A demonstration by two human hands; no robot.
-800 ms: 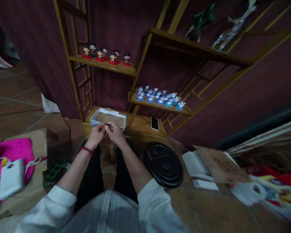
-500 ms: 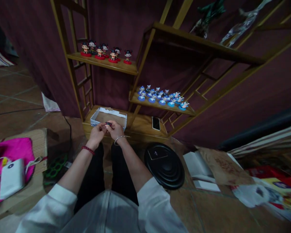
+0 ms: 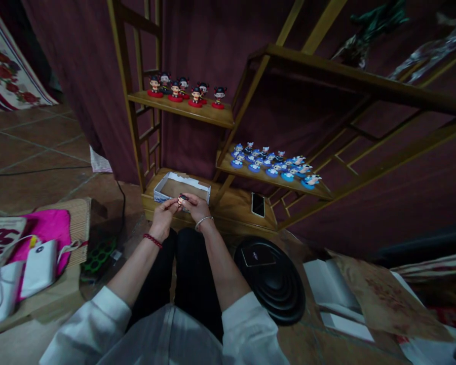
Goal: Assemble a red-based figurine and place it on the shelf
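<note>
Between the fingertips of my left hand [image 3: 164, 215] and my right hand [image 3: 196, 207] is a small figurine [image 3: 182, 199] with dark hair and a pale face. Both hands pinch it, just in front of an open shallow box [image 3: 160, 194] on the lowest shelf. A red bead bracelet circles my left wrist and a silver one my right. On the upper left shelf stand several similar dark-haired figurines [image 3: 196, 96] on red bases. Several blue and white figurines [image 3: 255, 165] crowd the middle shelf.
A phone [image 3: 258, 204] lies on the bottom wooden shelf [image 3: 233, 208]. A black round stack [image 3: 289, 299] is on the floor at right, near a white box [image 3: 330, 281]. At left, a white device [image 3: 40, 268] and pink cloth [image 3: 65, 230] sit on a cardboard box.
The camera view has swung left, so the shelves appear further right. The figurine has been turned between my fingers, and its face now shows.
</note>
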